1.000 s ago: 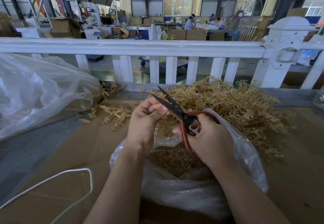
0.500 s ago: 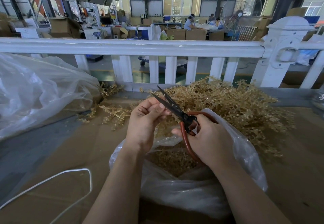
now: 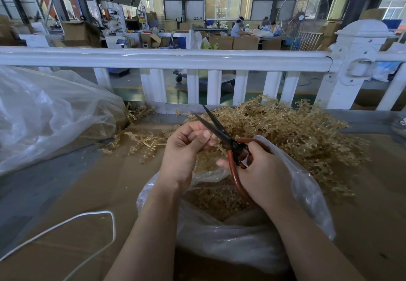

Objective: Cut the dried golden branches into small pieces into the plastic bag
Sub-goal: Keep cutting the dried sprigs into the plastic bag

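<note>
Over the open plastic bag [image 3: 219, 232], the left hand [image 3: 186, 149] pinches a short golden branch piece [image 3: 216, 143] against the parted scissors [image 3: 222, 133], gripped by the right hand [image 3: 261, 171]; snip close, so bits drop inside beside the branch pile [image 3: 285, 131].

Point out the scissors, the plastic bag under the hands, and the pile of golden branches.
scissors [image 3: 219, 130]: head view, on the dark blades.
plastic bag [image 3: 230, 239]: head view, on its near wall.
pile of golden branches [image 3: 292, 131]: head view, on the middle of the heap.
</note>
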Action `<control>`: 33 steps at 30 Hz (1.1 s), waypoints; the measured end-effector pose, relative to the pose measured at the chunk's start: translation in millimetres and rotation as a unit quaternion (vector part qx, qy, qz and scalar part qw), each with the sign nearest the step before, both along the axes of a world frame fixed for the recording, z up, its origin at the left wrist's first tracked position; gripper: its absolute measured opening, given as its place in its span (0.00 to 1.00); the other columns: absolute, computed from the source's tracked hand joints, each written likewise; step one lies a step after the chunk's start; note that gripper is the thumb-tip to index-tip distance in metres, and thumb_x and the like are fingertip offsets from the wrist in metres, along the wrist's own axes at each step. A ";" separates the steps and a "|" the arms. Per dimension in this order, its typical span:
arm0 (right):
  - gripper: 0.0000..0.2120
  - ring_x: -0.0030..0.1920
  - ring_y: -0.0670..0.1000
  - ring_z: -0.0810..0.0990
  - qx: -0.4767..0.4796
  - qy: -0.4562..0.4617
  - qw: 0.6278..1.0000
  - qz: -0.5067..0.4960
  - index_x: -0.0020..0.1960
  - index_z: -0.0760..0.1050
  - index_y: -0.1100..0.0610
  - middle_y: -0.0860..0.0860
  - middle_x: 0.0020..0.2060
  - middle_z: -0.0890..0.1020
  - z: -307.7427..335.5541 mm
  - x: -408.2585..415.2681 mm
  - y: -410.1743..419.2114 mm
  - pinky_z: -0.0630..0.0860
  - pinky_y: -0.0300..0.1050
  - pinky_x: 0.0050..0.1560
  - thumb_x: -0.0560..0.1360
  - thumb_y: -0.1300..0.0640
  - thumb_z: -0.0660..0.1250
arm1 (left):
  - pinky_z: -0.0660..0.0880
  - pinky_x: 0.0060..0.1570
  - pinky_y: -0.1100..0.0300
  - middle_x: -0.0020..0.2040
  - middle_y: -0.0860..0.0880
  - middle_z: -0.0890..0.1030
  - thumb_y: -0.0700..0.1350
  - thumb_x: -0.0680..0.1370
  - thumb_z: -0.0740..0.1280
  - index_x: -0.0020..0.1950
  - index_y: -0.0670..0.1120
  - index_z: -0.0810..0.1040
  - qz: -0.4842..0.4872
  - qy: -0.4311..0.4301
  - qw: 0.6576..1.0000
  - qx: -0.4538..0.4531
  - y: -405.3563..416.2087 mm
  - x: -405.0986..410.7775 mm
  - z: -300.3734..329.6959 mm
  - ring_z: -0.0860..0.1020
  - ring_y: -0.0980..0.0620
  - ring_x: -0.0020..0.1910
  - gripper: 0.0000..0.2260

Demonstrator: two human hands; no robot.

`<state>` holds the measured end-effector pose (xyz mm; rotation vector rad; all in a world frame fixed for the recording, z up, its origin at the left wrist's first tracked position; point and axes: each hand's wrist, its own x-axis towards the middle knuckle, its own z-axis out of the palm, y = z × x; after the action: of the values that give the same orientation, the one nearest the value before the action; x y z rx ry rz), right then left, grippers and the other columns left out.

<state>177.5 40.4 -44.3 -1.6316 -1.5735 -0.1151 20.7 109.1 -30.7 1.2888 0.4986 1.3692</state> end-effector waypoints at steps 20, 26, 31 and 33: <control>0.27 0.27 0.37 0.71 0.040 -0.003 0.999 0.019 0.34 0.72 0.50 0.39 0.23 0.71 -3.6 2.0 0.9 0.64 0.29 0.28 0.66 0.25 0.65 | 0.72 0.49 0.54 0.34 0.49 0.79 0.37 0.75 0.66 0.50 0.39 0.77 -0.022 -0.009 1.000 0.009 -4.4 -0.2 4.3 0.75 0.52 0.37 0.05; 0.30 0.28 0.42 0.75 0.040 -0.007 0.999 0.012 0.35 0.74 0.52 0.42 0.25 0.76 -5.1 1.2 2.9 0.75 0.42 0.29 0.65 0.24 0.64 | 0.73 0.48 0.56 0.33 0.52 0.79 0.33 0.78 0.63 0.48 0.41 0.76 -0.015 0.002 1.000 0.008 -4.3 -1.3 3.7 0.75 0.53 0.36 0.05; 0.30 0.28 0.43 0.76 0.041 -0.005 0.999 0.018 0.35 0.75 0.53 0.42 0.26 0.77 -4.6 1.0 3.4 0.77 0.46 0.30 0.66 0.24 0.63 | 0.73 0.47 0.59 0.33 0.51 0.79 0.31 0.80 0.62 0.48 0.40 0.76 -0.009 0.015 1.000 0.007 -4.8 -1.4 4.4 0.75 0.54 0.35 0.06; 0.31 0.28 0.43 0.75 0.043 -0.009 0.999 0.019 0.34 0.74 0.54 0.42 0.25 0.76 -4.5 1.1 3.1 0.76 0.44 0.29 0.66 0.24 0.63 | 0.74 0.46 0.60 0.34 0.50 0.78 0.31 0.80 0.62 0.51 0.38 0.75 -0.007 0.013 1.000 0.003 -4.4 -1.1 4.3 0.75 0.54 0.35 0.05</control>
<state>178.6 43.5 -48.8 -1.5371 -1.5901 -0.1768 19.6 104.8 -26.4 1.3140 0.5031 1.3450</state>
